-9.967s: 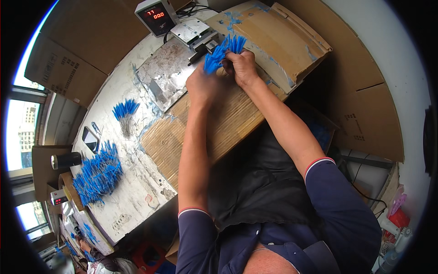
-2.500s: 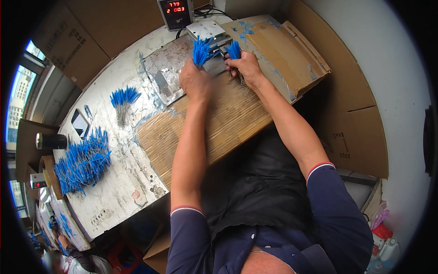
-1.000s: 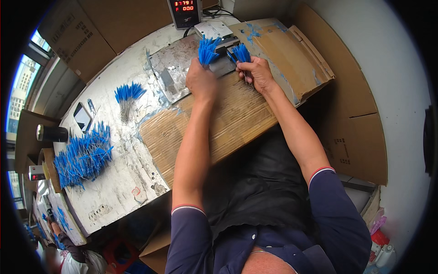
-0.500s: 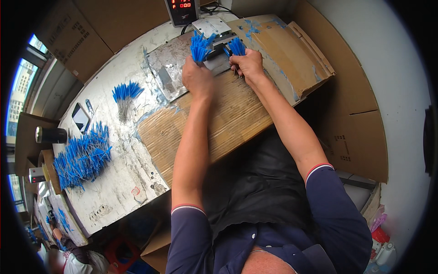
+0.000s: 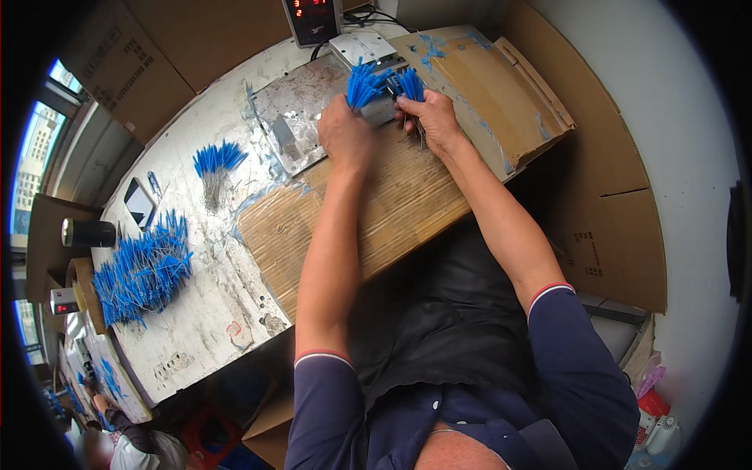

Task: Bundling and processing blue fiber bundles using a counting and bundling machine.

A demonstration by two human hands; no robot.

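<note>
2 bunches of blue-tipped thin wires are gripped: 1 bunch point(image 5: 364, 82) by the left hand point(image 5: 345, 135), 1 bunch point(image 5: 410, 82) by the right hand point(image 5: 433, 119), hands near each other above the corrugated cardboard sheet point(image 5: 392, 211).

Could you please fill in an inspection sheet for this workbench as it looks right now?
Surface: white worktable, stained; corrugated cardboard sheet on it.
Job's things: left bundle of blue-tipped wires; right bundle; metal plate.
Clutter: small wire bunch; large wire pile; phone; tape roll.
Hands: left hand, right hand, each gripping a bundle.
Cables: black cable behind red-digit display.
Surroundings: cardboard boxes; window.
</note>
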